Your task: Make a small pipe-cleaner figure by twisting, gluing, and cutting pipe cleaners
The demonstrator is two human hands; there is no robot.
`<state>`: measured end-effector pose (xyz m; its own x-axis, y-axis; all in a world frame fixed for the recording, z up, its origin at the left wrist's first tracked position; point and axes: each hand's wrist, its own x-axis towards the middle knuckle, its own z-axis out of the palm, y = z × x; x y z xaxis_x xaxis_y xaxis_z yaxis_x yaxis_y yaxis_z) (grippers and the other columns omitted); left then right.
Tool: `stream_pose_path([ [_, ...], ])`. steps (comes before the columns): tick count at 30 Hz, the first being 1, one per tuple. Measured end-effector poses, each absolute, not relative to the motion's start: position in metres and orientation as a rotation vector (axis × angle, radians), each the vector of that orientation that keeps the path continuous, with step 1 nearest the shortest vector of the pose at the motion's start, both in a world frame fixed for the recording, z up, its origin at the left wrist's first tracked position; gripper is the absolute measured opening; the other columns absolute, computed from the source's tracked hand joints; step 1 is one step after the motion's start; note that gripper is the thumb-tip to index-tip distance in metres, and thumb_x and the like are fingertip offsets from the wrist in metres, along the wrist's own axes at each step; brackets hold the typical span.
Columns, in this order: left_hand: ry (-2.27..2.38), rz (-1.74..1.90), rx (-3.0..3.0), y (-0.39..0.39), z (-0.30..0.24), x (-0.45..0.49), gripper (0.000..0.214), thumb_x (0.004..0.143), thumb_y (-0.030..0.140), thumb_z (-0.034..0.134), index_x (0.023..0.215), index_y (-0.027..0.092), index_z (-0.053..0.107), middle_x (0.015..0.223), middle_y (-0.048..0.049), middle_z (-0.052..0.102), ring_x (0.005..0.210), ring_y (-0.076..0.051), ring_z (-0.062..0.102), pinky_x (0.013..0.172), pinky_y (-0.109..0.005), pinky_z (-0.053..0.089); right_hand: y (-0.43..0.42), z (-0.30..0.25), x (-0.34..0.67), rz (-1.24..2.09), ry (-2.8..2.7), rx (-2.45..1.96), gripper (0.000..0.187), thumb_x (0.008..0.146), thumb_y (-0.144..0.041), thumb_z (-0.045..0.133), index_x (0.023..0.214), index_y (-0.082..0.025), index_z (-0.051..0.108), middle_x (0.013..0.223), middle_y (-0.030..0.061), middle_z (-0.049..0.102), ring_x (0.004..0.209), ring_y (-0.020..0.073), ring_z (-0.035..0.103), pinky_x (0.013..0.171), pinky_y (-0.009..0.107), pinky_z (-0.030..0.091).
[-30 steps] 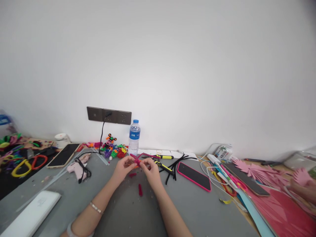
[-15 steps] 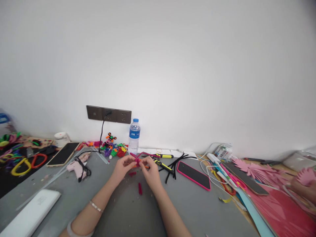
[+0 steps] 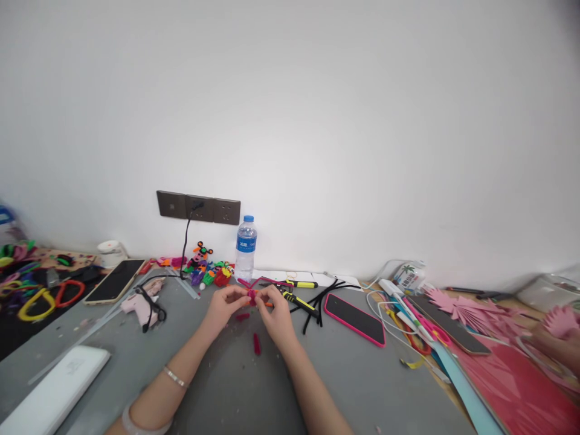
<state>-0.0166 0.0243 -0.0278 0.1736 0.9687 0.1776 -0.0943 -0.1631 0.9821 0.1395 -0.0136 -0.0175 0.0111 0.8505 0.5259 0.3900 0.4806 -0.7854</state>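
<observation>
My left hand (image 3: 224, 305) and my right hand (image 3: 275, 314) meet over the grey table (image 3: 362, 380), fingers pinched together on a small magenta pipe-cleaner piece (image 3: 252, 296) with an orange bit beside it. Both hands are closed on it. A short red pipe-cleaner scrap (image 3: 257, 344) lies just below my hands, and a smaller red bit (image 3: 242, 316) sits between them. Black pipe cleaners (image 3: 324, 299) and a yellow-handled tool (image 3: 299, 303) lie right of my right hand.
A water bottle (image 3: 246, 248) stands by the wall, with small colourful figures (image 3: 206, 272) to its left. A pink-cased phone (image 3: 354, 319), another phone (image 3: 114, 280), a pink glue gun (image 3: 142, 304) and a white box (image 3: 54, 393) lie around. Pink paper (image 3: 512, 374) and another person's hand (image 3: 559, 344) are at the right.
My hands stay pinched on the magenta piece with only slight finger shifts. The view has tilted a little, so everything sits slightly lower and left.
</observation>
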Motion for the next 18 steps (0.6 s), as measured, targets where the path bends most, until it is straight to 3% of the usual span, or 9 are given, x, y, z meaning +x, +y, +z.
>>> stream_pose_path([
  [18, 0.895, 1.21, 1.317, 0.0251, -0.0291, -0.0171, 0.018, 0.059, 0.029, 0.079, 0.066, 0.015, 0.07, 0.066, -0.0023, 0.072, 0.063, -0.017, 0.066, 0.065, -0.026, 0.054, -0.0133, -0.019, 0.1378, 0.492, -1.583, -1.072, 0.014, 0.082, -0.015, 0.052, 0.07, -0.021, 0.054, 0.071, 0.0005, 0.054, 0.068, 0.0162, 0.051, 0.065, 0.028, 0.041],
])
